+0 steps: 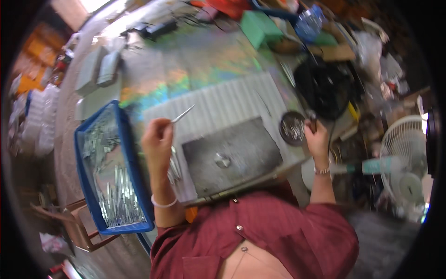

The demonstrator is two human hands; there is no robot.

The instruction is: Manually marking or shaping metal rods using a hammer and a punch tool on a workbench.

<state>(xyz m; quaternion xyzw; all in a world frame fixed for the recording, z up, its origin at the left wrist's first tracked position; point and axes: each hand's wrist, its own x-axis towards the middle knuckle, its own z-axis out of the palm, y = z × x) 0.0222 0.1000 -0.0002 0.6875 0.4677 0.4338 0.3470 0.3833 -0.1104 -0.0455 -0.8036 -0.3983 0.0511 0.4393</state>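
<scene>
My left hand (158, 137) is closed on a slim, pointed metal tool like tweezers (184, 113), its tip up and to the right. My right hand (318, 138), beside a round dark bowl (282, 128), closes around a dark-handled tool (313, 123) whose working end I cannot make out. Small silvery pieces (294, 126) fill the bowl. Between my hands lies a dark grey square board (246, 139), and a small shiny metal piece (222, 160) rests near its middle. Several thin metal strips (174, 165) lie by my left wrist.
On the left stands a blue tray (128, 162) of metal strips. A white ribbed sheet (218, 109) lies beyond the board, with a thin rod (263, 102) on it. Far right hold a black bag (325, 86), a green box (260, 29) and a white fan (405, 156).
</scene>
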